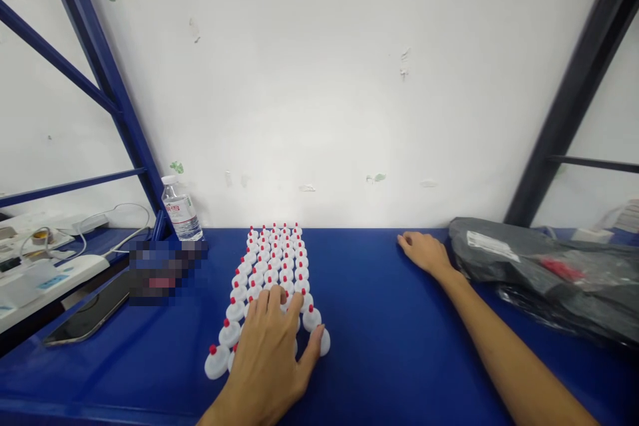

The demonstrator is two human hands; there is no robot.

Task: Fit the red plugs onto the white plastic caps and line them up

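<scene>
Several rows of small white bottles with red caps (235, 309) stand on the blue table (379, 319). Over the near part of the rows is my left hand (272, 346), its thumb at a white bottle (325, 342) at the near right corner. Its fingers curl down over other bottles and hide some of them; whether they grip one cannot be made out. My right hand (424, 251) rests on the table at the back right, loosely curled, next to a grey plastic bag, with its fingertips partly hidden.
A clear water bottle (182, 211) stands at the back left. Nearer are a phone (92, 309) and white power strips (60, 279) with cables. The grey plastic bag (539, 266) lies at the right. Blue frame posts (107, 73) flank the table before a white wall.
</scene>
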